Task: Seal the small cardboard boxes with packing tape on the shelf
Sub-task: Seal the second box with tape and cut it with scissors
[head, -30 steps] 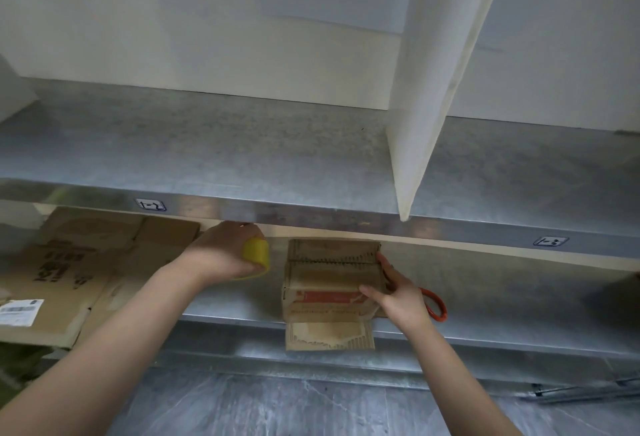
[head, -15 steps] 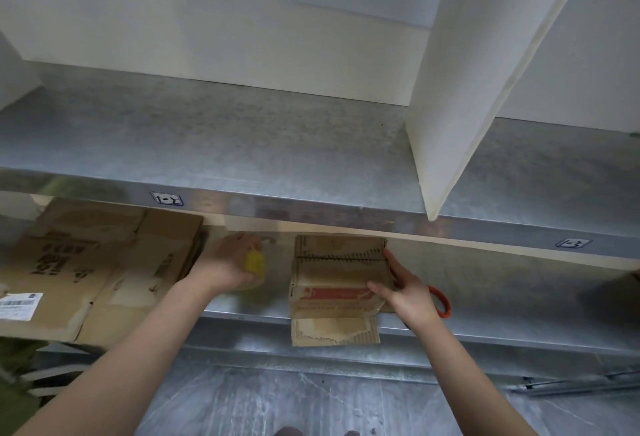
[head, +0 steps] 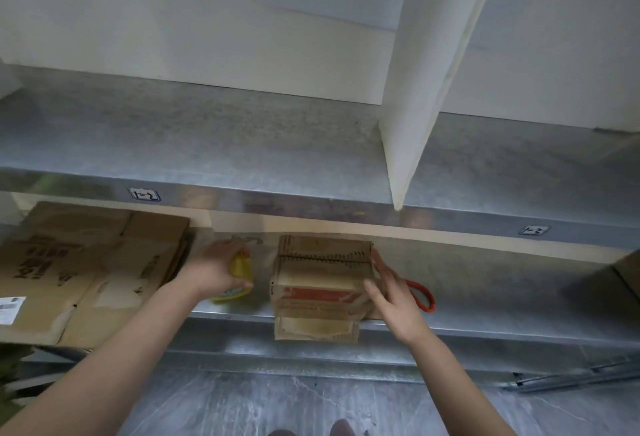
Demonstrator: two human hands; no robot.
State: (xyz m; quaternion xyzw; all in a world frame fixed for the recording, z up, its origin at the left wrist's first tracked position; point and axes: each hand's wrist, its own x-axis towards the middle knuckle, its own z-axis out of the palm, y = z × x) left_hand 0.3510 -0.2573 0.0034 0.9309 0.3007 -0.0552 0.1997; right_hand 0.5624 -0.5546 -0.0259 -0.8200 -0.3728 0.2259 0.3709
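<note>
Up top and biggest, upper metal shelf (head: 207,144), running edge to edge across the view. Standing upright on it, right of middle, white divider panel (head: 433,72). Underneath, lower metal shelf (head: 502,297), grey and scuffed. On its left end, flattened cardboard (head: 86,269), lying flat in a stack and poking out past the front edge.

Now the main event: small cardboard box (head: 322,283), sitting mid-shelf right at the front lip of the lower shelf. Top flaps folded down, jagged seam across them, red stripe on the near face, one flap hanging down over the shelf edge.

Right hand (head: 391,293) in on the box: fingers straight and close together, laid flat along the box's right side, thumb touching the near top edge. Left hand (head: 211,269) just left of the box and apart from it, fingers curled round the yellow tape roll (head: 239,266), held low at the shelf surface. Cannot tell whether the roll rests on the metal.

Peeking out behind the right hand, orange-red loop handle (head: 420,295), partly hidden. Smallest of all, two label tags (head: 144,194) on the upper shelf's front edge.
</note>
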